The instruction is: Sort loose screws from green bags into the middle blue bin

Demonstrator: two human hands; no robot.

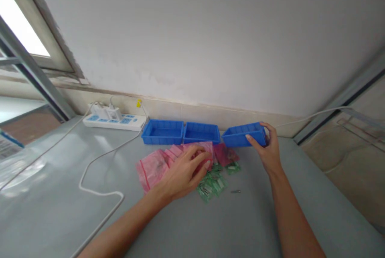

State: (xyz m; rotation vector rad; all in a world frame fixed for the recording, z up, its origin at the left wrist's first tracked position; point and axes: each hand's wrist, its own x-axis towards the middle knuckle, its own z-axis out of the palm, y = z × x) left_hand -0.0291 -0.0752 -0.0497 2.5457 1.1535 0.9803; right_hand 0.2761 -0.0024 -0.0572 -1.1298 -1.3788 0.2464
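My right hand grips the right end of a blue plastic bin, thumb on the near side and fingers behind the end wall. That bin is tilted, its right end higher than its left. My left hand lies over a spread of pink plastic bags, fingers curled and thumb close to the index finger, with pink film between them. Just right of it, small green packets holding metallic-looking pieces are heaped on the grey table. A darker pink bag rests below the held bin.
Two more blue bins, the left one and the middle one, stand against the wall. A small metal piece lies near the packets. At the left are a white power strip, a white cable and clear plastic.
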